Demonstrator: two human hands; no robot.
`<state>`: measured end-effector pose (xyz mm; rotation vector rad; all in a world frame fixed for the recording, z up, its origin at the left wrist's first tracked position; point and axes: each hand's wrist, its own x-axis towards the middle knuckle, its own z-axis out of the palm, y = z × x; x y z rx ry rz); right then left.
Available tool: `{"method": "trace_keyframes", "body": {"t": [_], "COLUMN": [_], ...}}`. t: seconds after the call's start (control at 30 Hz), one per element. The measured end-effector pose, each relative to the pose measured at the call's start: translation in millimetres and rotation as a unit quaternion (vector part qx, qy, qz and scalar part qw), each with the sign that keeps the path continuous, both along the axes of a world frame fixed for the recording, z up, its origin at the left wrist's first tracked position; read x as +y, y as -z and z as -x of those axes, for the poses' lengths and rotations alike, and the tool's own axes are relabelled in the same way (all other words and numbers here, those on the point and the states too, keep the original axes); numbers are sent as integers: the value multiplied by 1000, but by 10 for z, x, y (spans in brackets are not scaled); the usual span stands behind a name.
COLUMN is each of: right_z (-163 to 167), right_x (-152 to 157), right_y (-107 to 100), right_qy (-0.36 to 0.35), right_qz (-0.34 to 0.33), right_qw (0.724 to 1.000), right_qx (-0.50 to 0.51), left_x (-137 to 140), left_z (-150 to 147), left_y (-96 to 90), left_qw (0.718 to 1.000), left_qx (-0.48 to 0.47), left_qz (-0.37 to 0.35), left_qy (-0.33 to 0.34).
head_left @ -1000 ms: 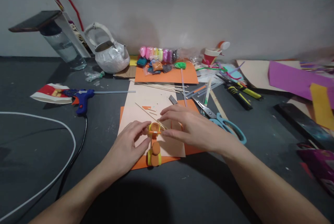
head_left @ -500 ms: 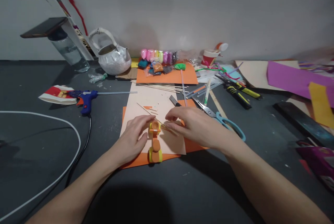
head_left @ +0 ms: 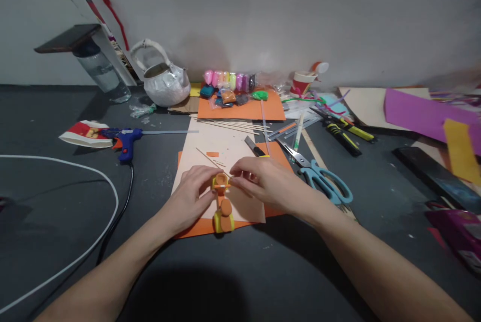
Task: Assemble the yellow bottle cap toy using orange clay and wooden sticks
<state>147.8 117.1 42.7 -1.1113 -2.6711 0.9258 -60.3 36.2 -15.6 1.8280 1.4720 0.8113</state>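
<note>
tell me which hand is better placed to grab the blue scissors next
Likely the right hand: the blue scissors lie close by on that side, while the left hand is farther away, across the orange and yellow model.

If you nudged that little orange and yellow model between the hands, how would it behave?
The model looks small beside the left hand, so it's probably light. Its middle is narrow, so it might bend there. The yellow side pieces resemble wheels, so it may roll if they turn.
</note>
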Motion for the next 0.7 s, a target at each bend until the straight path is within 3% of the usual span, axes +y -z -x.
{"method": "trace_keyframes", "body": {"t": [0.3, 0.53, 0.7], "right_z": [74, 53, 68], "right_x": [72, 86, 84], "right_y": [217, 237, 230], "right_qy": [39, 27, 25], "right_qz": [71, 129, 132], "right_qw": [994, 987, 987], "right_qx": [75, 91, 90], "left_x": [-19, -50, -55], "left_z": [-61, -98, -102], "left_y": [46, 198, 220], "left_qw": [997, 990, 988], "left_qx": [-53, -121, -137], "left_qz": [19, 48, 61], "left_qy": [-42, -45, -35]}}
